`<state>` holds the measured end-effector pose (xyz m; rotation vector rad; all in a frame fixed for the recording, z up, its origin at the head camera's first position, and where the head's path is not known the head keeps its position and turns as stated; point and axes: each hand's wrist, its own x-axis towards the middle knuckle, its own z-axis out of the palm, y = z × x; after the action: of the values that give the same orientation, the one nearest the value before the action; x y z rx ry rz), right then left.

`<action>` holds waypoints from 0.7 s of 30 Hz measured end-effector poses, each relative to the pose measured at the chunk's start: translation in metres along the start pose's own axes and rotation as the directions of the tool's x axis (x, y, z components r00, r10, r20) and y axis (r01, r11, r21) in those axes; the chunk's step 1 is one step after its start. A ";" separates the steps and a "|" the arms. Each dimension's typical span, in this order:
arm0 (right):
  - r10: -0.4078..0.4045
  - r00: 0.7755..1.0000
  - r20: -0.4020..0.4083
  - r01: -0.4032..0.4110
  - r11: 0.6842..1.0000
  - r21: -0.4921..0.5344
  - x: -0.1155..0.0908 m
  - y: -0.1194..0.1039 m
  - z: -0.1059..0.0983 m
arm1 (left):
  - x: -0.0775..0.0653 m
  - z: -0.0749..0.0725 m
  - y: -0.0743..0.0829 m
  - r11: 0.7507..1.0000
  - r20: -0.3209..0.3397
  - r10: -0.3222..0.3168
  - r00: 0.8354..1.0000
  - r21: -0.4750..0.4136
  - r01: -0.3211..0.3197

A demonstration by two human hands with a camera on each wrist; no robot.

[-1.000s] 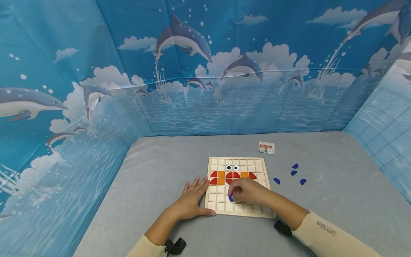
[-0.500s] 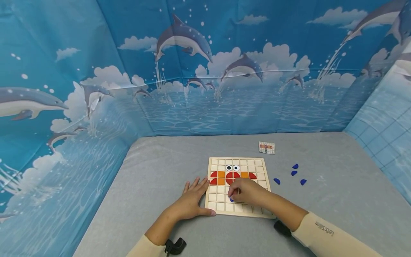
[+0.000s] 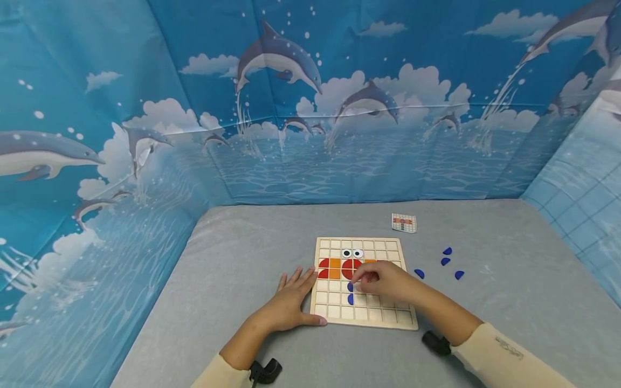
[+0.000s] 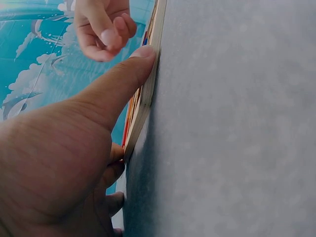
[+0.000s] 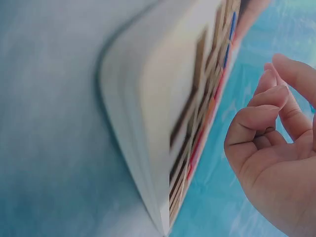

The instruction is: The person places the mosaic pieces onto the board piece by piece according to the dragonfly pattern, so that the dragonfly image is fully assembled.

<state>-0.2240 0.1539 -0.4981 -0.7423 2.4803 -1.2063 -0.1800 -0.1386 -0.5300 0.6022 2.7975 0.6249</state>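
Observation:
A wooden grid board [image 3: 388, 317] lies on the grey cloth, holding red rounded pieces [image 3: 347, 269], orange squares [image 3: 335, 268] and two eye pieces [image 3: 346, 253]. Two blue half-round pieces, an upper one [image 3: 350, 287] and a lower one [image 3: 351, 299], sit in its middle column. My left hand [image 3: 286, 307] rests at the board's left side with fingers spread; the thumb [image 4: 140, 57] touches the near edge. Just above the board hovers my right hand [image 3: 383, 281], its fingers loosely curled with nothing visible between them. It hides some red and orange pieces.
Several loose blue half-round pieces [image 3: 445, 262] lie on the cloth right of the board. Behind the board's right side is a small pattern card [image 3: 404, 223]. A dolphin-print curtain [image 3: 310, 161] hangs behind the table [image 3: 252, 242].
My right hand has let go of the lower blue piece and moved up and right off it, uncovering both blue pieces. My left hand stays in place.

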 end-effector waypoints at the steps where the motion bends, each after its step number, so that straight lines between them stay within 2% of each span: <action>1: 0.000 1.000 -0.010 0.000 1.000 0.012 -0.001 0.001 -0.003 | 0.000 0.000 0.000 1.000 0.000 0.000 1.000 -0.002 0.000; 9: 0.043 0.995 -0.087 -0.036 0.996 0.081 -0.014 0.005 -0.031 | -0.001 0.001 0.001 1.000 -0.001 0.006 1.000 -0.006 -0.006; 21: 0.168 0.964 -0.206 -0.162 0.986 0.044 -0.036 0.034 -0.075 | -0.001 0.000 0.002 1.000 -0.003 0.001 1.000 -0.015 -0.001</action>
<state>-0.2397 0.2396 -0.4783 -0.4094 2.6254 -1.3120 -0.1782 -0.1377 -0.5292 0.5999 2.7930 0.6472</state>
